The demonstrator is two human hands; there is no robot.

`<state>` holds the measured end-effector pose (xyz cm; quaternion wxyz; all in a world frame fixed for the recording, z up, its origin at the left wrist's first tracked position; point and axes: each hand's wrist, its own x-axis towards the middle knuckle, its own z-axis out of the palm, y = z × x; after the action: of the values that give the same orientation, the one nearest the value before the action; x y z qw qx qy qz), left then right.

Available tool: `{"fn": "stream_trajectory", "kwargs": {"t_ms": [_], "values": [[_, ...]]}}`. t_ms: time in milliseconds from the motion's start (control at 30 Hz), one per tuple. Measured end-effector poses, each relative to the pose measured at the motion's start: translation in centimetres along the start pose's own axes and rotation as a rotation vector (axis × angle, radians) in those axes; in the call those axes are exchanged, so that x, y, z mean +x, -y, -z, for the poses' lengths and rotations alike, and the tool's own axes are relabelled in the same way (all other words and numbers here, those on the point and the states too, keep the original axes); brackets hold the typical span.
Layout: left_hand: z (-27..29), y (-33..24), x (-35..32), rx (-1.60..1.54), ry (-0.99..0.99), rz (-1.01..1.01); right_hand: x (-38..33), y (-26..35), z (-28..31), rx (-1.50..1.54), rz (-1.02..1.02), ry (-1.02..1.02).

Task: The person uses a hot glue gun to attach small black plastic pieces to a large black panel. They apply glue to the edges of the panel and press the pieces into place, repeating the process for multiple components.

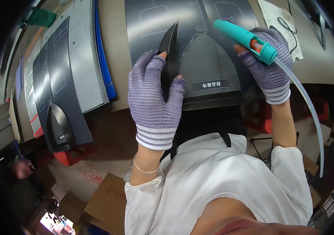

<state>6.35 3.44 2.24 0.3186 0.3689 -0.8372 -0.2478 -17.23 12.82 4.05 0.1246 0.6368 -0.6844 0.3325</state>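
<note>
Left hand (155,100) pinches the black card flap (170,53) upright; right hand (270,62) grips the teal glue gun (245,39). Flap may spring back, smearing glue.

head cam | looks steeply down, fisheye | close above hands (157,98) | single view

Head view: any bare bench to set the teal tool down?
Bare tan strip between the stacked grey-and-blue sheets and the dark printed sheet. Crowded centre: left hand on black curved flap, right hand holding the teal tool.
</note>
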Motion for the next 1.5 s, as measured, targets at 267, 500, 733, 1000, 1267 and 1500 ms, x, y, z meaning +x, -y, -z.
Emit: {"fn": "stream_trajectory", "kwargs": {"t_ms": [267, 500, 733, 1000, 1267, 1500], "values": [[-0.4, 0.6, 1.2, -0.018, 0.105, -0.115, -0.3, 0.1, -0.1, -0.079, 0.022, -0.019], [-0.2, 0.4, 1.9, -0.037, 0.189, -0.160, -0.1, -0.2, -0.4, -0.071, 0.101, -0.066], [-0.6, 0.8, 2.5, -0.034, 0.194, -0.229, -0.2, -0.1, -0.4, -0.022, 0.045, 0.028], [-1.9, 2.5, 3.2, -0.178, 0.096, -0.207, 1.5, -2.2, 2.0, 0.210, -0.172, 0.281], [-2.5, 2.8, 3.3, -0.147, 0.053, -0.267, 2.7, -3.4, 0.5, 0.125, -0.086, 0.336], [-2.5, 3.0, 3.1, -0.182, 0.028, -0.260, 3.2, -4.0, 1.9, 0.064, 0.137, 0.349]]}}
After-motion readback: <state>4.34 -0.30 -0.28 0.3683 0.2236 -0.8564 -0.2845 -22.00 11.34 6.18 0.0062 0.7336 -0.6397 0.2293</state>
